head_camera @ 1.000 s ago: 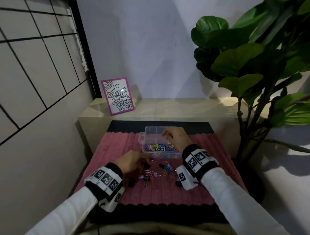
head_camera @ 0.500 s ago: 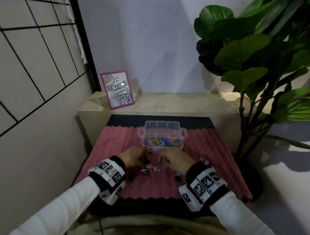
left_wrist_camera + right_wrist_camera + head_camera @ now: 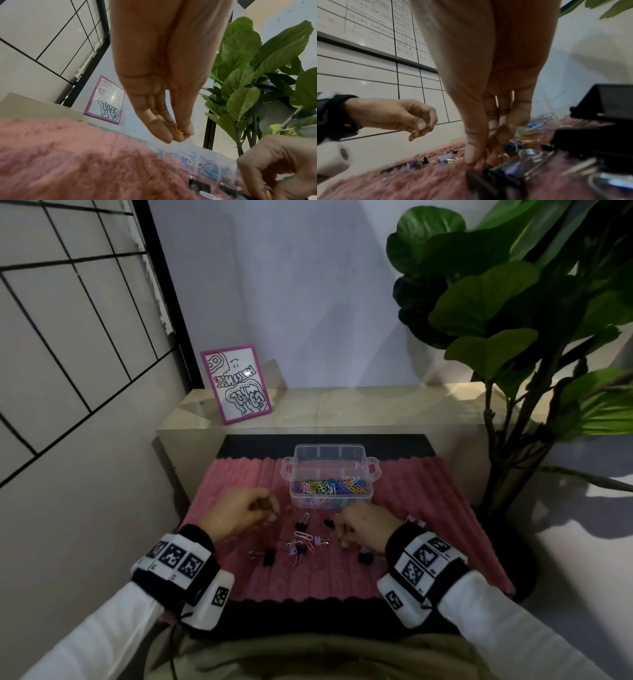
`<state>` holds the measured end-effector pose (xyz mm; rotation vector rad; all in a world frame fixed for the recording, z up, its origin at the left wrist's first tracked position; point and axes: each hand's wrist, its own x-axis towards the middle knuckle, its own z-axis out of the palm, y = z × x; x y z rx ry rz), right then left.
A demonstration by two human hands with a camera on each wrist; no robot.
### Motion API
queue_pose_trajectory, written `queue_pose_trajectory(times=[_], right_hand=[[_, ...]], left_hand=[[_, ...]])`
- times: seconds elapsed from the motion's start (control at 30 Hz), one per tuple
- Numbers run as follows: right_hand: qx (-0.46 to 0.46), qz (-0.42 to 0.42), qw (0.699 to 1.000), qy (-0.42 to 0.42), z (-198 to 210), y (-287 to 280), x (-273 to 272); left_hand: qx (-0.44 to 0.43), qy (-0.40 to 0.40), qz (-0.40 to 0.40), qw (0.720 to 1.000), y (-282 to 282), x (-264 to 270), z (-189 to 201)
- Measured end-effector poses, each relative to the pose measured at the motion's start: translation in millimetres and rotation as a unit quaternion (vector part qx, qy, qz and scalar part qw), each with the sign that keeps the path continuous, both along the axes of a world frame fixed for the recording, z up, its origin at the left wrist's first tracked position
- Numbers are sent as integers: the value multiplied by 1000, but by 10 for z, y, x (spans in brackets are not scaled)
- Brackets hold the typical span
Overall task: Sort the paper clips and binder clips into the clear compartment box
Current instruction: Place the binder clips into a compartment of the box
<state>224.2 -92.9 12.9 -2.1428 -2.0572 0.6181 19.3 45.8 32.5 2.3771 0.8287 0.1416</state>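
Centrally, a clear compartment box sits toward the far edge of the pink ribbed mat; its near compartments hold coloured paper clips. Left hand: raised off the mat left of the box, thumb and fingertips pinching a yellow paper clip. Right hand: fingertips down among the loose binder clips just before the box's near wall; whether it grips anything cannot be told. Open mat lies left and near. A potted plant crowds the right edge.
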Motion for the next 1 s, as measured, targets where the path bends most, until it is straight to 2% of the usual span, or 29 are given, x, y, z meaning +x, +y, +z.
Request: queue_pose_trajectory(times=[0.17, 0.3, 0.4, 0.47, 0.57, 0.63, 0.7, 0.77, 0.9, 1.0], right_hand=[[62, -55, 989, 122, 45, -70, 88], [114, -149, 958, 219, 154, -38, 179], [158, -205, 928, 267, 203, -43, 306], [175, -202, 921, 284, 233, -78, 385], [190, -193, 928, 254, 271, -85, 499], [193, -193, 936, 223, 310, -31, 542], [198, -193, 937, 211, 354, 72, 544], [194, -191, 940, 207, 388, 199, 485], [187, -163, 965, 89, 348, 288, 264], [179, -109, 977, 29, 271, 122, 112]], left_hand=[[-3, -60, 5, 998, -35, 67, 184], [26, -93, 6, 995, 56, 436, 310], [34, -84, -14, 996, 138, 726, 292], [26, -61, -24, 997, 161, 827, 259], [57, -44, -37, 997, 133, 801, 208], [102, -66, -50, 991, 76, 694, 166], [108, -91, -68, 988, -40, 549, 141], [100, -81, -96, 987, -189, 426, 114], [93, 42, -167, 981, -372, 327, -54], [115, 118, -167, 972, -438, 340, -153]])
